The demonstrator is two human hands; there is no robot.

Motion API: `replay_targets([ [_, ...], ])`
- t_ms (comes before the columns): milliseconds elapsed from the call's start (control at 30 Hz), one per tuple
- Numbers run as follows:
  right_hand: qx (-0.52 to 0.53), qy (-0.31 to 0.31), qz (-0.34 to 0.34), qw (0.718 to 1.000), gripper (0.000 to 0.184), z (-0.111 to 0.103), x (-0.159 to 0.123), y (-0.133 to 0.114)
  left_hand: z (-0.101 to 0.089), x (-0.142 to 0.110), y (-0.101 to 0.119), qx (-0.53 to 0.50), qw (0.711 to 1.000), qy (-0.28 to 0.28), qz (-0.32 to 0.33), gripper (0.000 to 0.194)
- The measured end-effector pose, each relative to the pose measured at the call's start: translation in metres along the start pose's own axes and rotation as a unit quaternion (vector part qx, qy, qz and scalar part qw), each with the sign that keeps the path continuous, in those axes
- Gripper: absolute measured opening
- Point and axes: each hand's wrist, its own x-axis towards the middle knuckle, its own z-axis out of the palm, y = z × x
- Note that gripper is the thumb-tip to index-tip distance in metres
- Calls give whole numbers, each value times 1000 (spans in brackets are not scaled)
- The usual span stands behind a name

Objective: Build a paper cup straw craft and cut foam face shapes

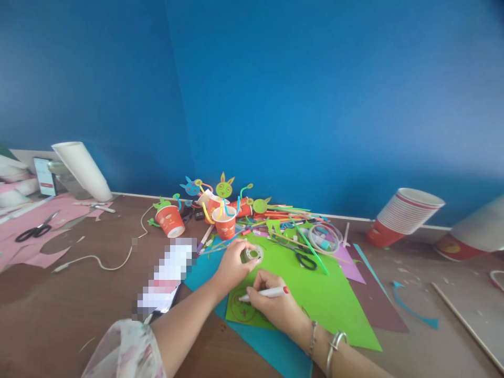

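Observation:
In my right hand (pixel 270 302) is a white marker with a red end (pixel 270 293), its tip down on a green paper sheet (pixel 331 299). A face in a circle (pixel 241 310) is drawn in red under the tip, near the sheet's lower left corner. My left hand (pixel 236 262) grips a roll of clear tape (pixel 254 254) between thumb and fingers, over the sheet's left side. Blue paper (pixel 271 346) lies beneath the green one. Black-handled scissors (pixel 306 261) rest on the green sheet, with a green straw (pixel 311 247) beside them.
Paper cups with rabbit-face cutouts (pixel 224 220) stand at the back. A phone (pixel 165 278) lies left of my forearm, near a white cable (pixel 106 266). Stacked cups (pixel 407 215) lean at the right. More scissors (pixel 37 230) lie on pink paper (pixel 59 210) at the left.

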Motion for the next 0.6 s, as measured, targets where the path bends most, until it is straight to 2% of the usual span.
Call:
replay_targets([
  [600,-23,3,-10,1000,22,1,-3,-4,-1,-1,3,4,1000,-4,-2,20],
])
